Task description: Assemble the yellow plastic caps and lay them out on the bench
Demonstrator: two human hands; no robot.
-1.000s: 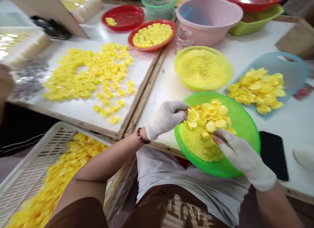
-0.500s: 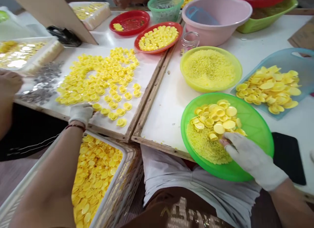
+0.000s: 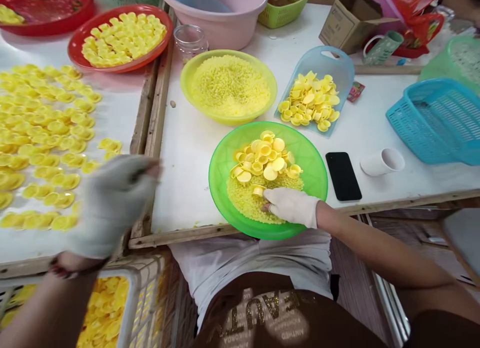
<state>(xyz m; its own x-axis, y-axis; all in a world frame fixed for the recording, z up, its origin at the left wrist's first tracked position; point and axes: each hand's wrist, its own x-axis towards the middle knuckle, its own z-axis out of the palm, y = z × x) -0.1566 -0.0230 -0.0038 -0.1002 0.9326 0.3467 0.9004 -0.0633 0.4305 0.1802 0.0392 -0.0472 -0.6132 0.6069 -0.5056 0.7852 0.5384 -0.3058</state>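
My right hand (image 3: 290, 204), in a white fingerless glove, reaches into a green plate (image 3: 315, 163). Its fingertips are closed at the edge of a small yellow plastic cap (image 3: 258, 190), just over a bed of fine yellow beads (image 3: 243, 202). Behind it in the plate is a heap of similar yellow caps (image 3: 267, 155). My left hand (image 3: 116, 200), gloved too, hangs over the wooden seam between the two tables. Motion smears its curled fingers, and I cannot make out anything in them. Left of it lie spread-out yellow caps (image 3: 48, 133).
A yellow bowl of beads (image 3: 228, 88) and a blue tray of caps (image 3: 311, 100) stand behind the plate. To the right are a phone (image 3: 343, 176), a white cup (image 3: 382, 162) and a blue basket (image 3: 431, 123). A crate of caps (image 3: 131, 298) stands below left.
My left hand has lifted from the caps on the left table and moved right toward the green plate. The view has turned right. My right hand stays in the plate beside the cap.
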